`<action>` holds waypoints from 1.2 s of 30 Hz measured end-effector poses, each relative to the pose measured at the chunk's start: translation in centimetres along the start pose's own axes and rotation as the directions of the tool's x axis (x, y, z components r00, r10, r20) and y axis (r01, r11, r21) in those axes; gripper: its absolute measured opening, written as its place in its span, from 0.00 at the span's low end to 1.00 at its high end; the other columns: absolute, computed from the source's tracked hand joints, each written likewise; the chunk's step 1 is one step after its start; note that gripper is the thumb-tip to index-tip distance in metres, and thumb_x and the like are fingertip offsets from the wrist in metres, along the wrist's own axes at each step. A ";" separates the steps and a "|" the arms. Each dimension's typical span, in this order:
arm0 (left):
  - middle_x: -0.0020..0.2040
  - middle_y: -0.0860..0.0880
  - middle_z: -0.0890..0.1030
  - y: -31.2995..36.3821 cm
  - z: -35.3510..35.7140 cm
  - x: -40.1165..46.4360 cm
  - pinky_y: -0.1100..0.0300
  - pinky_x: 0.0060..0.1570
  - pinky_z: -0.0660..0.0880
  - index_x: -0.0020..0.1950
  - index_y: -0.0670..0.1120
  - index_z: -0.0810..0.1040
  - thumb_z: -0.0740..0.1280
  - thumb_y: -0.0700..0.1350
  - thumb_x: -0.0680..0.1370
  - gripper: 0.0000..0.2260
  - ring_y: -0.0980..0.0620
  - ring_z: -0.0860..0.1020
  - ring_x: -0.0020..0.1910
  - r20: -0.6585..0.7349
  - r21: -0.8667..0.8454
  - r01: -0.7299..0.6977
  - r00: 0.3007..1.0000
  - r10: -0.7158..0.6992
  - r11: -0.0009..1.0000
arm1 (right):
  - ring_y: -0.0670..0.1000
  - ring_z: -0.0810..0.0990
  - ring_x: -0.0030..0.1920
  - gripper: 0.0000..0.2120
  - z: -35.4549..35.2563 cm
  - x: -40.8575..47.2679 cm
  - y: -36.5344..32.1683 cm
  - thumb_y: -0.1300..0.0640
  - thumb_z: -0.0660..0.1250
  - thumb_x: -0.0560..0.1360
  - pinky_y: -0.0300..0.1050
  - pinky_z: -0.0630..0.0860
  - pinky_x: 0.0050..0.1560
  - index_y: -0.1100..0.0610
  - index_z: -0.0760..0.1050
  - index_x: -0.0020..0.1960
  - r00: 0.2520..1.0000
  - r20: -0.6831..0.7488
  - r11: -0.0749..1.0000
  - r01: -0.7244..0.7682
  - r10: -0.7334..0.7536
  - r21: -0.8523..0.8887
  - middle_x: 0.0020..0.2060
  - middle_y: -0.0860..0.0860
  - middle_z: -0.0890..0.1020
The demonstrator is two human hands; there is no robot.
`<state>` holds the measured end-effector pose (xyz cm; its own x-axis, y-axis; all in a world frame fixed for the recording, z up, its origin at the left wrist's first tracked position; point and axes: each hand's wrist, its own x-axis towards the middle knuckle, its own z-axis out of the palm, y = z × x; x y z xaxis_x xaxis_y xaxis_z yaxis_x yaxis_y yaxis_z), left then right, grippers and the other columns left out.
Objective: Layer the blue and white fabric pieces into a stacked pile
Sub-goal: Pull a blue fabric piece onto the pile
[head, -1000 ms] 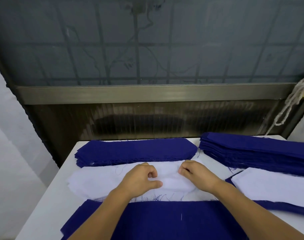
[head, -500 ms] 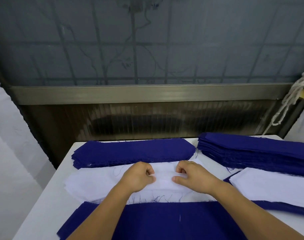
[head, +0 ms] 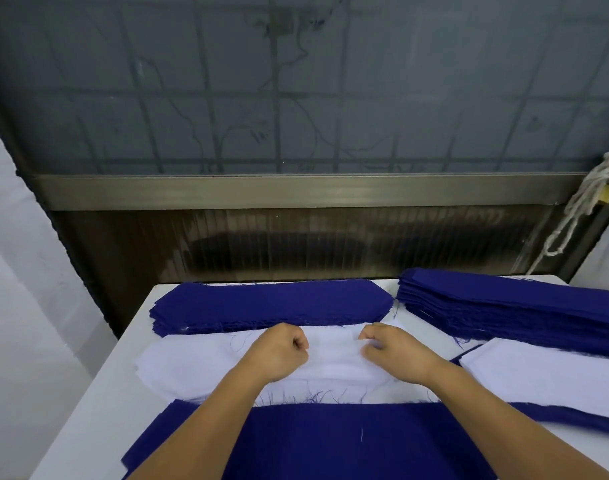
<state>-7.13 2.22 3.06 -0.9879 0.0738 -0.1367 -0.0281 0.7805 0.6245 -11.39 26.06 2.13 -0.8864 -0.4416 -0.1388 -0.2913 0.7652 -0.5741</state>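
Left hand (head: 278, 351): fingers curled under, knuckles up, resting on the white fabric stack (head: 199, 365). The fingertips are tucked against the cloth near the stack's middle; whether they actually pinch the top layer cannot be told from this angle. Right hand (head: 396, 355): fingers bent, tips pressed together at the top white layer, which puckers slightly between the two hands, so it appears to pinch the cloth. The hands sit near each other, apart, with a strip of white cloth between them.

The white fabric stack lies across the middle of the white table (head: 98, 424), extending left of the left hand and passing under both hands. Its near edge shows loose blue threads.

Near side: a broad blue fabric piece (head: 330, 445) lies flat under both forearms, just beside the near edge of the white stack.

Far side: a blue fabric stack (head: 271, 304) with angled ends lies parallel to the white stack, its near edge touching or overlapping the white one's far edge.

Far right: a taller pile of blue pieces (head: 510, 306), layered edges visible. In front of it, at right, a second white stack (head: 545, 375) rests on a blue layer.

Beyond the table: a metal rail (head: 296, 190) and, at far right, a hanging white cord (head: 573, 216).
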 end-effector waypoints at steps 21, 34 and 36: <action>0.51 0.62 0.76 -8.8 -7.5 -8.8 0.78 0.43 0.67 0.56 0.59 0.78 0.63 0.45 0.80 0.10 0.61 0.75 0.47 -0.194 0.302 0.021 0.980 0.040 0.953 | 0.45 0.77 0.43 0.07 -1.6 -5.4 -0.3 0.54 0.62 0.79 0.39 0.74 0.49 0.47 0.75 0.43 0.984 -0.158 0.996 0.088 -0.084 0.019 0.42 0.46 0.78; 0.45 0.68 0.77 -5.5 -7.4 -12.2 0.76 0.42 0.71 0.43 0.59 0.78 0.71 0.45 0.75 0.08 0.65 0.76 0.49 -0.292 0.062 -0.131 0.945 0.144 0.989 | 0.40 0.77 0.49 0.07 -4.1 -12.9 -1.1 0.54 0.63 0.79 0.32 0.73 0.49 0.45 0.78 0.46 0.928 -0.368 0.993 0.095 -0.063 0.072 0.46 0.36 0.79; 0.46 0.65 0.78 -5.5 -7.2 -13.2 0.76 0.43 0.72 0.42 0.58 0.79 0.72 0.43 0.74 0.09 0.63 0.76 0.49 -0.358 0.087 -0.215 0.904 0.232 0.973 | 0.41 0.77 0.50 0.06 -3.1 -14.0 -0.6 0.54 0.64 0.78 0.30 0.70 0.53 0.46 0.78 0.46 0.848 -0.486 0.978 0.192 -0.210 -0.088 0.45 0.37 0.79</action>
<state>4.92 -7.54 6.95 -0.9545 0.0257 0.2971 0.1988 0.7974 0.5697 0.05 33.20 6.94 -0.8657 -0.3077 0.3949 -0.4863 0.7044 -0.5171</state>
